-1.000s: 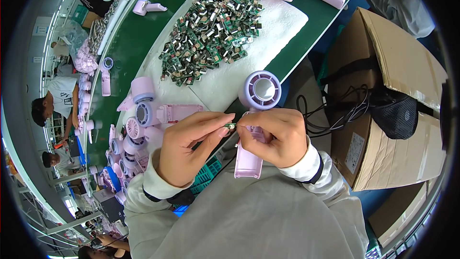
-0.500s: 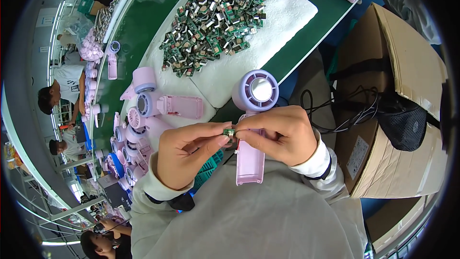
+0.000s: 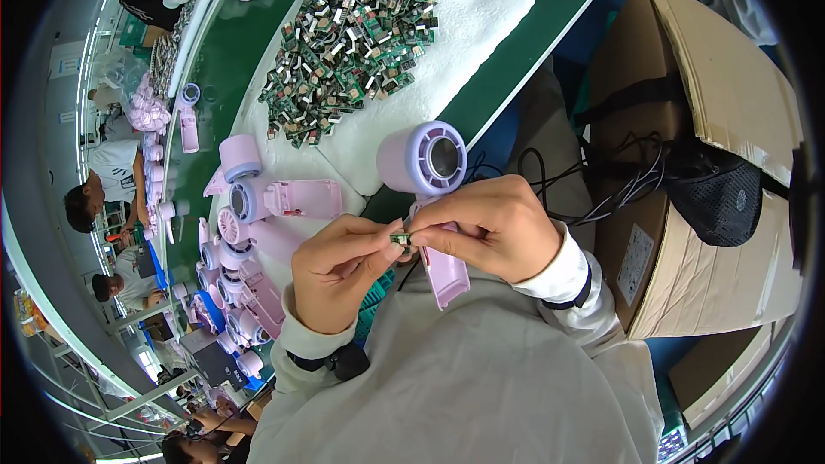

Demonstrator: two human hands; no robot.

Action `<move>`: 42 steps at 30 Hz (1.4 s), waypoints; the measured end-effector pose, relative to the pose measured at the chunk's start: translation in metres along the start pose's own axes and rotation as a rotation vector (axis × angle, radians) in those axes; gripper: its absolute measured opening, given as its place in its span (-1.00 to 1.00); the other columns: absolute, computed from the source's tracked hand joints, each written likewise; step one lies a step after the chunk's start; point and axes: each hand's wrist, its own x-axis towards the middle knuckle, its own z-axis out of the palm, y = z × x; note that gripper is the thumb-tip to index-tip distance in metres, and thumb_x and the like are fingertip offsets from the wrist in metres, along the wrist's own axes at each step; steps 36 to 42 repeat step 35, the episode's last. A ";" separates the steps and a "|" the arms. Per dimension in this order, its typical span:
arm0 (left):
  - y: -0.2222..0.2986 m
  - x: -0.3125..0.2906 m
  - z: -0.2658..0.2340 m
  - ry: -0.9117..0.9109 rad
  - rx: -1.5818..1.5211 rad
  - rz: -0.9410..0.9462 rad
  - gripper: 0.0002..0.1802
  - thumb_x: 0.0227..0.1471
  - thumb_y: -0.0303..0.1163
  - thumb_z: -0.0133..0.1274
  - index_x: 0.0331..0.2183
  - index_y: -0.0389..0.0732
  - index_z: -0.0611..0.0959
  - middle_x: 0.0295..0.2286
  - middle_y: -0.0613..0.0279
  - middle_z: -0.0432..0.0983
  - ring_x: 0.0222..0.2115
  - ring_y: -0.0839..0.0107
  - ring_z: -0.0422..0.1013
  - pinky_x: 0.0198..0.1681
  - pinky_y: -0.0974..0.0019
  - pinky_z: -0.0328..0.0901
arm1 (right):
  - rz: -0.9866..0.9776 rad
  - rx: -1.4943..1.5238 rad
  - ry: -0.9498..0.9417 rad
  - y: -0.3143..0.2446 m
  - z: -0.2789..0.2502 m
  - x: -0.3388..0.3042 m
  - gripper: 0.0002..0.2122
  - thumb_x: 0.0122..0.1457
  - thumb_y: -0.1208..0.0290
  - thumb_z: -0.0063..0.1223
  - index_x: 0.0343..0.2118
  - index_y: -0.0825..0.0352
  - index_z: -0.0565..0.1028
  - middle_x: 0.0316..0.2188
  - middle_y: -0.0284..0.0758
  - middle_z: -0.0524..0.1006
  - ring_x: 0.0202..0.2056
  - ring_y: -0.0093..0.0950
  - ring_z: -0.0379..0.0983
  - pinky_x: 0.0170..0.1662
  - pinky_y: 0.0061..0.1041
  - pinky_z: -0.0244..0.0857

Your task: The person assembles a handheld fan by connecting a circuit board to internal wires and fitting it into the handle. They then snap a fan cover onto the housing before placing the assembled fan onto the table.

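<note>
Between the thumb and forefinger of my left hand (image 3: 331, 271) is a small green circuit board (image 3: 400, 241). My right hand (image 3: 494, 228) is closed in a pinch against the board's right side; what its fingertips grip is too small to make out. Under my right hand lies a pink and lilac handheld fan (image 3: 411, 159). Its round head points away from me, and its open handle shell (image 3: 447, 273) comes out below the hand. The fan's neck is mostly covered by my fingers.
A heap of circuit boards (image 3: 348, 43) covers a white foam sheet (image 3: 481, 13) on the green table (image 3: 468, 112). Several pink fan bodies (image 3: 309, 198) crowd the left. Cardboard boxes (image 3: 730, 60), black cables and a black mesh pouch (image 3: 718, 202) stand right. Co-workers sit far left.
The table and boxes have shifted left and up in view. The fan has turned, its handle now slanting to the lower right. Both hands keep their pinch around the circuit board.
</note>
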 end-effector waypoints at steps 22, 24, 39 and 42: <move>-0.052 -0.010 0.001 -0.008 -0.513 -0.021 -0.67 0.19 -0.72 0.06 -0.02 -0.29 0.65 -0.13 -0.04 0.55 -0.20 0.26 0.58 -0.16 0.34 0.51 | 0.133 -0.069 -0.097 -0.016 0.014 0.002 -0.90 0.12 0.55 0.29 -0.28 0.36 0.66 -0.60 -0.35 0.57 -0.66 -0.50 0.40 -0.54 -0.49 0.27; -0.052 -0.013 0.000 -0.006 -0.451 -0.017 -0.68 0.18 -0.72 0.08 -0.03 -0.30 0.66 -0.15 -0.02 0.56 -0.24 0.32 0.57 -0.21 0.39 0.47 | 0.137 -0.077 -0.094 -0.017 0.014 0.000 -0.90 0.12 0.56 0.29 -0.28 0.36 0.66 -0.59 -0.34 0.58 -0.66 -0.50 0.42 -0.54 -0.49 0.28; -0.042 -0.013 -0.002 0.029 -0.137 0.008 -0.70 0.11 -0.64 0.21 -0.08 -0.32 0.71 -0.25 -0.03 0.59 -0.31 0.36 0.51 -0.27 0.42 0.39 | 0.099 -0.156 -0.097 -0.017 0.015 -0.001 -0.90 0.11 0.52 0.31 -0.30 0.34 0.66 -0.47 -0.33 0.66 -0.57 -0.44 0.55 -0.46 -0.48 0.40; -0.042 -0.013 -0.002 0.029 -0.137 0.008 -0.70 0.11 -0.64 0.21 -0.08 -0.32 0.71 -0.25 -0.03 0.59 -0.31 0.36 0.51 -0.27 0.42 0.39 | 0.099 -0.156 -0.097 -0.017 0.015 -0.001 -0.90 0.11 0.52 0.31 -0.30 0.34 0.66 -0.47 -0.33 0.66 -0.57 -0.44 0.55 -0.46 -0.48 0.40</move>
